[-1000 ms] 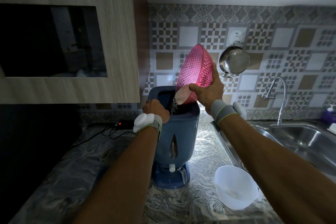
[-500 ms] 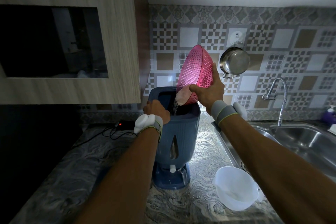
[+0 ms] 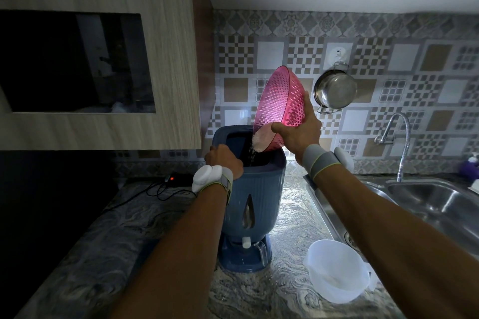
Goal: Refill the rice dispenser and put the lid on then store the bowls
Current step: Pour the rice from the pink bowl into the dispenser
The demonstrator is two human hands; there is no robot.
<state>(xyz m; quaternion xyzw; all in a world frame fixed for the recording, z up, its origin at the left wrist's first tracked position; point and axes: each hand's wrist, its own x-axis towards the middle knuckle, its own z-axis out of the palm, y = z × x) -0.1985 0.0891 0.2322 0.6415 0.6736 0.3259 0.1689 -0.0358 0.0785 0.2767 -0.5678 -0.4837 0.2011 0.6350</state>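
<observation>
Rice (image 3: 260, 143) pours from pink bowl (image 3: 278, 107), tipped steeply at dispenser's (image 3: 252, 189) 1 o'clock rim. Right hand (image 3: 298, 132) grasps bowl's lower rim; left hand (image 3: 225, 160) clenches dispenser's 9 o'clock edge. Bowl looks light, stiff, probably slick plastic: best held at rim. White bowl (image 3: 337, 270) waits at 5 o'clock.

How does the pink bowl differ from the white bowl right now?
The pink perforated plastic bowl is held tilted by the right hand, spilling rice into the blue rice dispenser; the white translucent plastic bowl sits upright on the marbled counter, untouched, with little inside. Both are round plastic.
</observation>
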